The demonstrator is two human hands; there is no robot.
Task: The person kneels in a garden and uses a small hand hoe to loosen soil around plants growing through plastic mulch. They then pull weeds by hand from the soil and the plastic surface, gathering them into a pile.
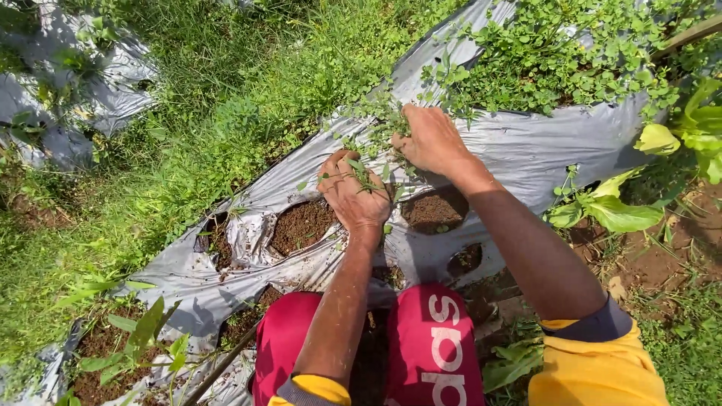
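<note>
Centrally, the left hand is clenched around a tuft of weeds, low over the silver plastic sheet. Just above right, the right hand grasps more weed stems at their base, beside the planting holes.

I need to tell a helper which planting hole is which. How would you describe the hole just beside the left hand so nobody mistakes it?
Start from the silver plastic mulch sheet running across the bed. Find the left hand resting on it. The round soil-filled hole lies immediately to that hand's outer side. Unlike the torn hole further out, its rim is a clean oval, and its brown soil is bare.
</note>
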